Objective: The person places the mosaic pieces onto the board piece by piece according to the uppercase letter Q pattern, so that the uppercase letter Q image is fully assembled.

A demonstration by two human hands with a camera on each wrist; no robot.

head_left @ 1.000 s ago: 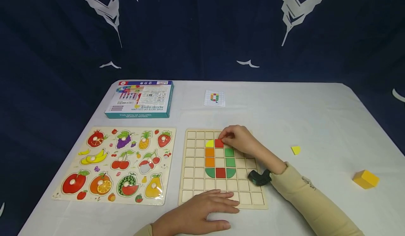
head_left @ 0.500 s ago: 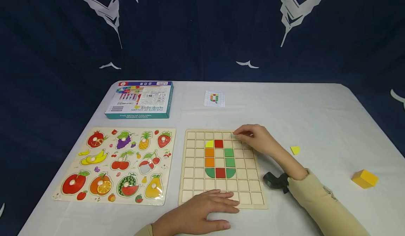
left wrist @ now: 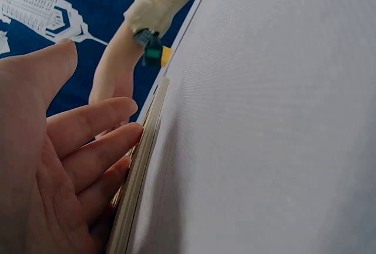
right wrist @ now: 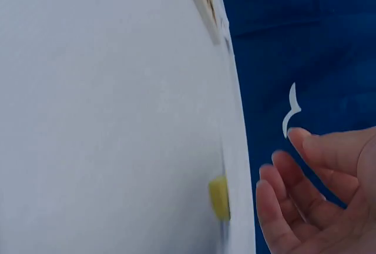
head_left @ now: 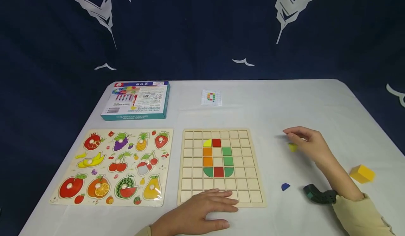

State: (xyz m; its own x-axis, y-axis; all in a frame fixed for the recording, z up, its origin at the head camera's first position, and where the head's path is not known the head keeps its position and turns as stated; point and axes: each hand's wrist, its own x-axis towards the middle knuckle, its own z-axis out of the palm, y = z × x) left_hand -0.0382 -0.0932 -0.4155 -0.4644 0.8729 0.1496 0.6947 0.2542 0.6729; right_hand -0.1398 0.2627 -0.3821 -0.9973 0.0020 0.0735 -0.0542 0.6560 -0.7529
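My left hand [head_left: 200, 211] rests with spread fingers on the near edge of a wooden grid board [head_left: 253, 194]; the left wrist view shows its fingertips [left wrist: 132, 130] at the board's edge. Set in the grid are red squares [head_left: 216, 143], orange squares [head_left: 207, 151], green squares [head_left: 227, 151], green rounded pieces [head_left: 208, 172] and a yellow rounded piece [head_left: 207, 143]. Right of the board, my right hand [head_left: 311, 146] hovers above a yellow piece [head_left: 293, 147], partly covering it. Its fingers are loosely bent, with nothing visible between them in the right wrist view.
A blue half-circle [head_left: 285, 187] lies between the board and my right wrist. Farther right is a yellow block [head_left: 362, 174]. On the left lie a fruit puzzle [head_left: 110, 167] and a box [head_left: 136, 100]. A small pattern card [head_left: 211, 98] lies behind the board.
My right hand has left the red square at the board's top and travelled right to above the yellow piece. The blue half-circle has come into sight. My left hand stays put.
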